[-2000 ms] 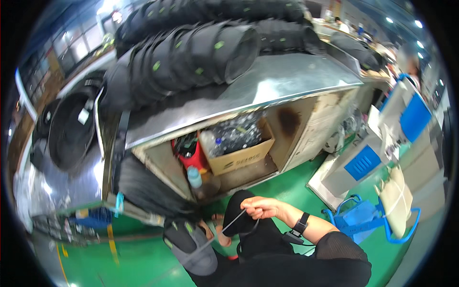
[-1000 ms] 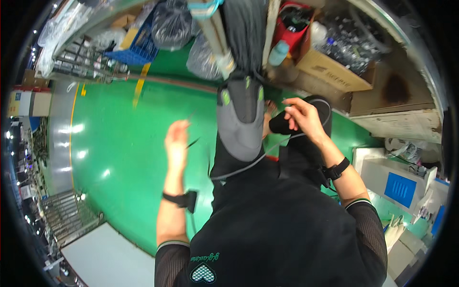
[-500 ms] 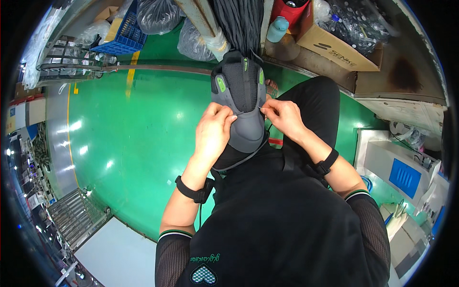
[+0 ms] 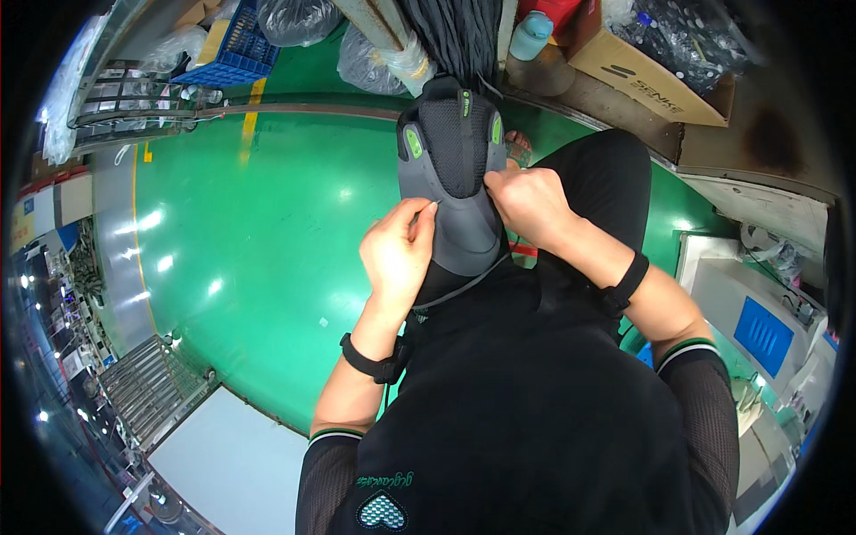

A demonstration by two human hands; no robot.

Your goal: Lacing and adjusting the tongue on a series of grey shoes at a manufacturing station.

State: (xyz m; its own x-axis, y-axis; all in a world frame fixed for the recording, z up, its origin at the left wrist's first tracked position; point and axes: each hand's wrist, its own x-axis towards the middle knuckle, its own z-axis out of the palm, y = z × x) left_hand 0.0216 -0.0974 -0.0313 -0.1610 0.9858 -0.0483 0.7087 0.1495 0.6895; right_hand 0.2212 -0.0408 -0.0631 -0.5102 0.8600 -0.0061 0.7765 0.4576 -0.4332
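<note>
A dark grey shoe (image 4: 470, 223) with bright green accents stands in front of me, its toe toward my body and its mesh tongue (image 4: 453, 147) facing up. My left hand (image 4: 399, 245) is closed at the left eyelet edge, its thumb and forefinger pinching a thin tip that looks like a shoelace end. At the opposite edge, my right hand (image 4: 533, 205) is closed with curled fingers against the shoe's side; whatever sits between those fingertips is hidden. Behind the shoe hangs a thick bundle of black laces (image 4: 455, 40). A dark cord (image 4: 455, 292) curves below the toe.
A metal post (image 4: 379, 31) rises beside the laces. On the bench at right are a light blue bottle (image 4: 531, 36) and a cardboard box (image 4: 655, 89) of bagged small parts. At far left stands a blue crate (image 4: 236, 49). Green floor (image 4: 267, 205) surrounds my leg (image 4: 615, 178).
My right hand has turned and its fingers have curled in behind the shoe's right edge. My left hand stays pinched at the left edge. The view has shifted slightly.
</note>
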